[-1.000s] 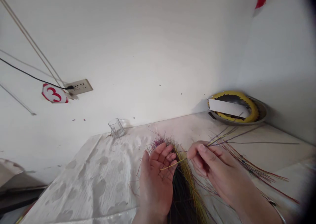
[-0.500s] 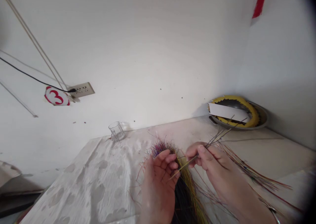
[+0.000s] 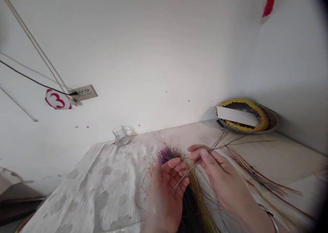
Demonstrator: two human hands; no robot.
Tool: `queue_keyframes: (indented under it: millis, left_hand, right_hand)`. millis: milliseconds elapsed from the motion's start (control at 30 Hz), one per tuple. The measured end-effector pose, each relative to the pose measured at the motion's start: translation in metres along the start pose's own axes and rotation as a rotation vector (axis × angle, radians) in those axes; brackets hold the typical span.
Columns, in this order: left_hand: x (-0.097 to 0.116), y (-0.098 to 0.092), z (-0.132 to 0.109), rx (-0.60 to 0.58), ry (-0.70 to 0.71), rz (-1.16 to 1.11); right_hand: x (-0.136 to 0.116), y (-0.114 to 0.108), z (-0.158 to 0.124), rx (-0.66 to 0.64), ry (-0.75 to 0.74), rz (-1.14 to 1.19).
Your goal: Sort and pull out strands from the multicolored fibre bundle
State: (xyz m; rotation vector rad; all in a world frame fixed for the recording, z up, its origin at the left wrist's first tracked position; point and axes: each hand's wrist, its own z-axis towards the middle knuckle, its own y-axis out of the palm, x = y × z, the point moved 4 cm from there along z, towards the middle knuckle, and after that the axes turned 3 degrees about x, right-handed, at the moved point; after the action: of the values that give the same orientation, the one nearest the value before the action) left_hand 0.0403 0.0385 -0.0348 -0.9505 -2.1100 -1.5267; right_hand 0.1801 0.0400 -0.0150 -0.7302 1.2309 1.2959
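Note:
My right hand (image 3: pixel 220 173) pinches a few thin, stiff strands (image 3: pixel 189 172) between thumb and fingers. Their pale yellowish ends slant down to the left over my other palm, and dark ends fan out behind the knuckles. My left hand (image 3: pixel 167 195) is turned palm up with its fingers loosely curled and apart, gripping nothing that I can see. Beneath and between the hands lies a thick bundle of strands (image 3: pixel 198 198), black and yellow along its length. Its frizzy purple and reddish end (image 3: pixel 169 153) sticks out past my left fingers. My hands hide part of the bundle.
More coloured strands (image 3: pixel 263 178) lie loose on the table to the right. At the back right, a metal basin (image 3: pixel 273 121) holds a yellow ring (image 3: pixel 263 118) and a white strip (image 3: pixel 237 116). A glass mug (image 3: pixel 121 136) stands near the wall on the wrinkled, spotted cloth (image 3: pixel 102 178).
My right hand has shifted slightly left, and the pinched strands now reach a little further over my left palm. My left hand has hardly moved.

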Motion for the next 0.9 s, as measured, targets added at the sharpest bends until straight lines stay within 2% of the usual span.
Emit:
queue_keyframes:
  millis: [67, 233, 333, 467, 700, 900]
  left_hand:
    - [0.0, 0.001, 0.001, -0.03, -0.003, 0.0]
    - [-0.006, 0.009, -0.001, -0.169, -0.039, 0.075]
    - [-0.012, 0.012, -0.003, -0.206, -0.041, 0.146]
    - [-0.019, 0.012, -0.004, -0.274, -0.06, 0.208]
    - [-0.019, 0.012, -0.002, -0.216, -0.014, 0.283]
    - [-0.02, 0.015, -0.002, -0.282, 0.023, 0.322]
  right_hand:
    - [0.004, 0.0, 0.001, 0.025, 0.036, 0.089]
    - [0.008, 0.008, 0.003, 0.018, 0.151, 0.506]
    - [0.006, 0.009, 0.004, 0.072, 0.154, 0.607]
    - [0.006, 0.01, 0.002, 0.1, 0.2, 0.612]
    - [0.007, 0.018, -0.007, 0.054, 0.229, 0.554]
    - [0.011, 0.017, -0.009, 0.107, 0.268, 0.488]
